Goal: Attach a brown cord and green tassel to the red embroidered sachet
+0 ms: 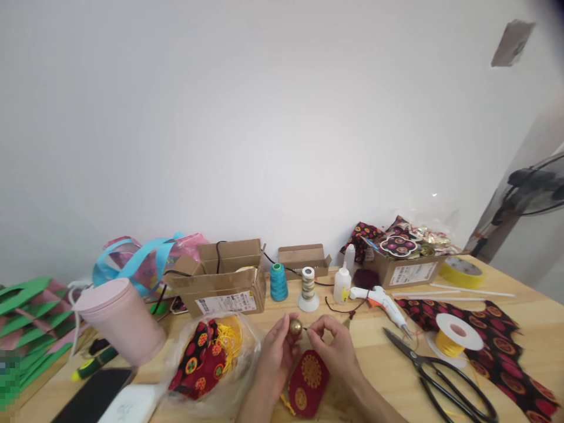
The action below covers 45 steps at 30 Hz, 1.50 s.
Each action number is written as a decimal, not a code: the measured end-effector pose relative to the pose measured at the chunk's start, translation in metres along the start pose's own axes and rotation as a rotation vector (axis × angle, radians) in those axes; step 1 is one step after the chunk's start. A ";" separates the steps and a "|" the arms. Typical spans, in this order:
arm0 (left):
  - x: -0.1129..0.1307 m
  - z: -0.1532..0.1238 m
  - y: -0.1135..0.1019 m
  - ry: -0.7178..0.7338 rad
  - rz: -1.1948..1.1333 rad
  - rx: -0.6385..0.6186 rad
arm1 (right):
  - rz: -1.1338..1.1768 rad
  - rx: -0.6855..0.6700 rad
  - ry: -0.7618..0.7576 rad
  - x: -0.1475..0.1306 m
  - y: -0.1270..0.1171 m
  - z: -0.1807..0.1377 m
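Note:
My left hand [274, 352] pinches a small gold bead [295, 327] between thumb and fingers, low in the middle of the view. My right hand [337, 346] is pinched shut right beside the bead, on a thin dark thread that I can barely make out. Below both hands lies a dark red fabric pouch [308, 382] with gold round patterns, resting on the wooden table [379, 358]. A yellow tassel end [287, 404] pokes out near my left wrist.
Black scissors [440, 376], a yellow cord spool [453, 338], patterned cloth [493, 341] and a white glue gun [383, 301] lie right. A plastic bag of pouches [207, 358], pink cup [121, 320] and phone [94, 396] sit left. Cardboard boxes [222, 285], thread spools [278, 282] and a glue bottle [342, 284] stand behind.

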<state>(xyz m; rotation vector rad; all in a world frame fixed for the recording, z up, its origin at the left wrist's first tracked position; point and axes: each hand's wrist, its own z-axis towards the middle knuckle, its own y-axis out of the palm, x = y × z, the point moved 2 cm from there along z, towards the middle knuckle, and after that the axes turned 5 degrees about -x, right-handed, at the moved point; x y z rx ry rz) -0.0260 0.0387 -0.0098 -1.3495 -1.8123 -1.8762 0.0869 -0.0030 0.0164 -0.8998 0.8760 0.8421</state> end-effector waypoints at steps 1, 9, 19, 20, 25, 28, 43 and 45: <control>0.001 -0.001 0.001 0.002 0.005 -0.002 | 0.000 -0.002 0.000 0.000 0.000 0.000; 0.005 -0.004 0.004 0.018 0.028 0.004 | -0.042 -0.030 -0.032 -0.001 0.000 -0.001; 0.006 -0.005 0.006 0.004 0.108 0.023 | -0.071 -0.041 -0.014 -0.001 0.000 0.000; 0.007 -0.005 0.006 0.004 0.121 0.026 | -0.075 -0.044 -0.010 -0.001 0.000 0.000; 0.008 -0.004 0.004 0.028 0.206 0.051 | -0.081 -0.058 0.003 0.001 0.001 0.001; 0.009 -0.005 0.004 0.051 0.248 0.073 | -0.077 -0.068 0.006 0.002 0.001 0.001; 0.012 -0.005 0.005 0.108 0.272 0.120 | -0.068 -0.075 -0.015 0.005 0.001 0.002; 0.011 -0.006 0.005 0.105 0.275 0.115 | -0.068 -0.075 -0.009 0.004 0.001 0.002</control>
